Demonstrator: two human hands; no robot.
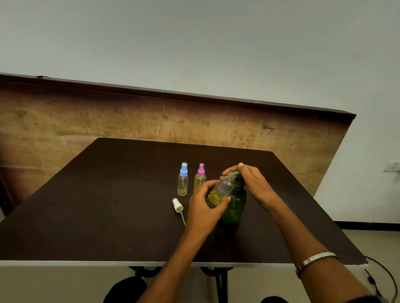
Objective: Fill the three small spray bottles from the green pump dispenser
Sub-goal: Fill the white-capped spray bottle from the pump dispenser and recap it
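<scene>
Item 1. Blue-capped spray bottle (pixel 183 179): upright toward the middle of the tabletop (pixel 99 204), nearer its far edge; cap on, pale yellow liquid in the lower part.

Item 2. White spray cap (pixel 177 204): lying on its side just nearer the front edge than item 1, its dip tube trailing toward the person. Judged to belong to item 5.

Item 3. Pink-capped spray bottle (pixel 200 179): upright just right of item 1, apart from it; cap on, yellow liquid inside.

Item 4. Left hand (pixel 205 205): fingers and thumb curled round item 5, gripping it.

Item 5. Uncapped spray bottle (pixel 221 190): clear, lifted off the table and tilted, mouth up against the pump spout; some yellow liquid pooled at its low end.

Item 6. Green pump dispenser (pixel 235 206): upright, right of centre, just behind item 5.

Item 7. Right hand (pixel 251 179): on top of the pump head, fingers curled over it, pressing or set to press.

Step in hand, as judged: filling the third bottle; the other two look done. Next move calls for steady pump strokes with the mouth kept under the spout, then screwing on the white cap.
</scene>
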